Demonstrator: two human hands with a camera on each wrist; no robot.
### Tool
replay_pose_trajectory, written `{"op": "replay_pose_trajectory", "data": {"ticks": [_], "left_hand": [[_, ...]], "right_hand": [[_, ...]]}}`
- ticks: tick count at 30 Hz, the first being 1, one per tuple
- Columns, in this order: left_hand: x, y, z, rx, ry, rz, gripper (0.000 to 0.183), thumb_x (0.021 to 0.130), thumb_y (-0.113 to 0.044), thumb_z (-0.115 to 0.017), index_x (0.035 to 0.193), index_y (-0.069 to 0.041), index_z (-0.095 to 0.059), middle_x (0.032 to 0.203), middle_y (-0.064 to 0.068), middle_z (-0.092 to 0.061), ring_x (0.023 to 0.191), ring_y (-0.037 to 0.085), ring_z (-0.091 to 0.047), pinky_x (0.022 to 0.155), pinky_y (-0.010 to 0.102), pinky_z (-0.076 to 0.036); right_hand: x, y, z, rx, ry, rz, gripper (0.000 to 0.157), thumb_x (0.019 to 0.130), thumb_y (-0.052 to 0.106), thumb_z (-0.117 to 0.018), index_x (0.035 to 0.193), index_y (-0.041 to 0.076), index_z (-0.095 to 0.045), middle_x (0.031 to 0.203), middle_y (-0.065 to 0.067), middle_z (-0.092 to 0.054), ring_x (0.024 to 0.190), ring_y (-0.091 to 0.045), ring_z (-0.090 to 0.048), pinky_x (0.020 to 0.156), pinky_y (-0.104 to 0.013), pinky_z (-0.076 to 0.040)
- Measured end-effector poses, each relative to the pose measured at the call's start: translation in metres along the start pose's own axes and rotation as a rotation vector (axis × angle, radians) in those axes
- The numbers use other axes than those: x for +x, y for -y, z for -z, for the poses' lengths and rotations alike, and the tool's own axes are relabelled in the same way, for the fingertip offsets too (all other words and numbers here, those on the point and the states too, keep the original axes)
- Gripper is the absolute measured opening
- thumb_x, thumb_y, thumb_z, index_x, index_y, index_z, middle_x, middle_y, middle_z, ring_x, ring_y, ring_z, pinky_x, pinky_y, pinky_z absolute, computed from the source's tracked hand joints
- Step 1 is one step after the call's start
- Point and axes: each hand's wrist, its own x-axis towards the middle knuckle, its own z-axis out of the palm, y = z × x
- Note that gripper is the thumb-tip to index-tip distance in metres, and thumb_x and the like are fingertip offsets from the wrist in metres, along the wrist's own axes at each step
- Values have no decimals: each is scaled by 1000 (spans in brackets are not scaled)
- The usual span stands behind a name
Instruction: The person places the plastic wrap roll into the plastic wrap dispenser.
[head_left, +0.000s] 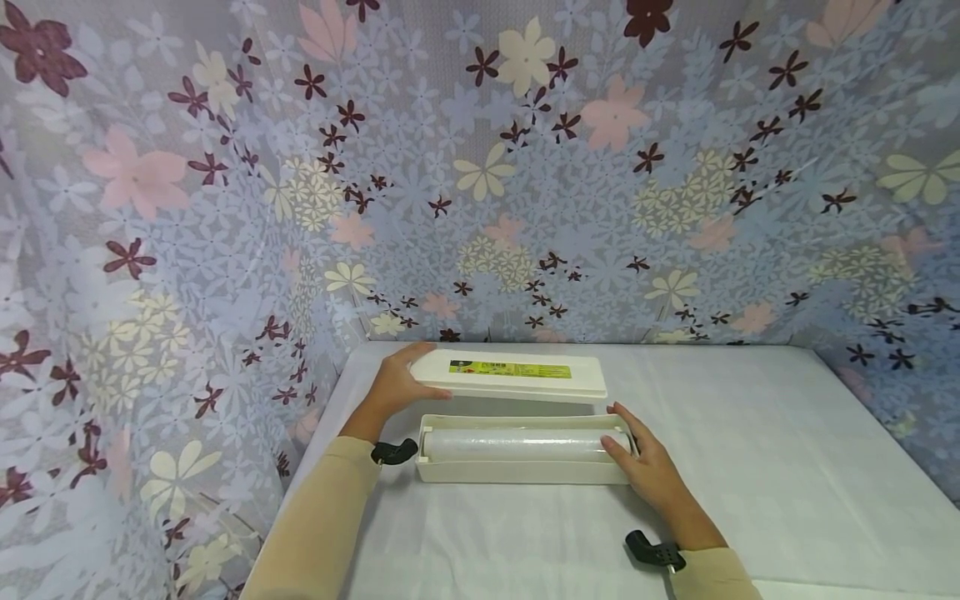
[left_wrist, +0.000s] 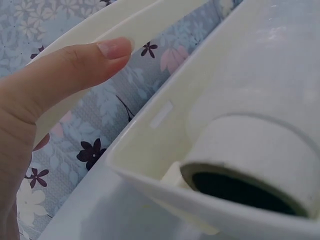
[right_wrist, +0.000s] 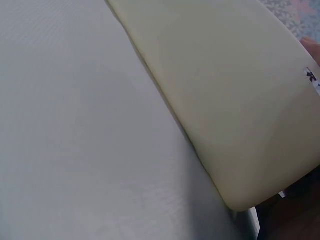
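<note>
"Which step are we looking at?"

"The long white box (head_left: 525,473) is sitting uncovered on the white-covered table (head_left: 780,467), and its lid (head_left: 510,386) is being held apart from it, just beyond the far rim. I'm judging it a lid-handling step — uncovering or covering, this one instant isn't telling me which."

"What's inside?"

"A white roll (head_left: 517,444) is lying lengthwise in the box. The left wrist view is showing its hollow end close to the end wall."

"And the left hand (head_left: 397,383)?"

"It's gripping the lid by the left end, the thumb pressing along the near edge and the fingers reaching round the far side. The grasp is spanning the lid's width."

"The right hand (head_left: 648,467)?"

"It's gripping the box's right end, thumb and forefinger spread fairly wide. The forefinger is showing at the far corner and the thumb is reaching over the roll; whether it's pressing the roll or only lying above it, I can't tell."

"So what is the next move calling for?"

"In my judgement, a steady box and a level lid, with clearance from the rim. If the lid is coming down here, the right thumb is needing to get out of its way — it's lying inside the rim."
</note>
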Motion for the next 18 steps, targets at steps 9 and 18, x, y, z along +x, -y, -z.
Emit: {"op": "replay_pose_trajectory", "data": {"ticks": [9,18], "left_hand": [[-3,-4,2,27,-20,20,106,58,-52,-103,149,-14,-62,152,8,-56,141,32,-49,113,52,-40],[-9,-6,5,24,-21,3,106,59,-52,-102,150,-14,-61,154,9,-54,143,34,-47,113,54,-39]], "right_hand": [[2,2,2,1,6,-27,74,106,39,-65,164,3,-34,162,-21,-41,151,-45,-27,116,-69,-21],[2,-1,0,-15,5,-21,75,107,40,-65,164,3,-33,161,-22,-41,151,-46,-28,116,-70,-22]]}}
